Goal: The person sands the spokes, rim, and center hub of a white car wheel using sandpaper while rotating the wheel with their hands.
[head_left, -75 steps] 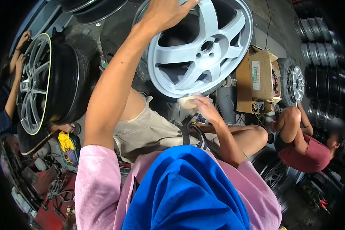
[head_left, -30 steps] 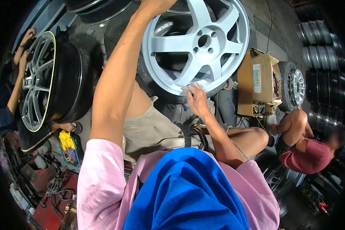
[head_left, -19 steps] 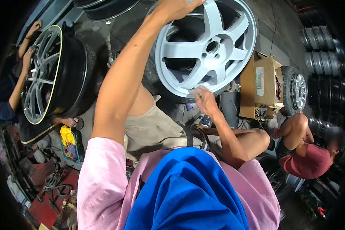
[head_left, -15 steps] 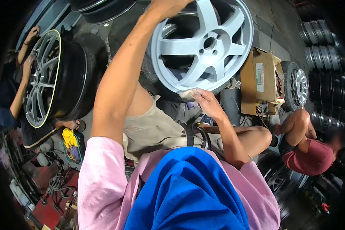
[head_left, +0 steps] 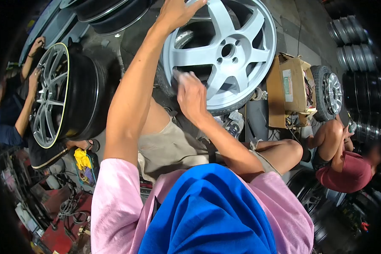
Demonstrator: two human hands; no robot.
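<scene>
A pale grey spoked wheel rim (head_left: 237,54) leans over a dark tire in front of me. My left hand (head_left: 176,13) grips its upper left edge, thumb stretched toward the face; the frame cuts off part of the fingers. At the rim's lower left edge, my right hand (head_left: 192,96) has its fingers bent and pressed together around a pale pad, mostly hidden and blurred by motion.
On the left a person's hands (head_left: 34,78) touch another spoked wheel (head_left: 51,95). A cardboard box (head_left: 288,91) stands right of my rim. Beyond it a person in a red shirt (head_left: 347,172) crouches by a small wheel (head_left: 332,94). Stacked rims (head_left: 362,84) line the right side.
My right hand has moved left and up from the rim's bottom edge to its lower left edge. My left hand stays at the upper left of the rim.
</scene>
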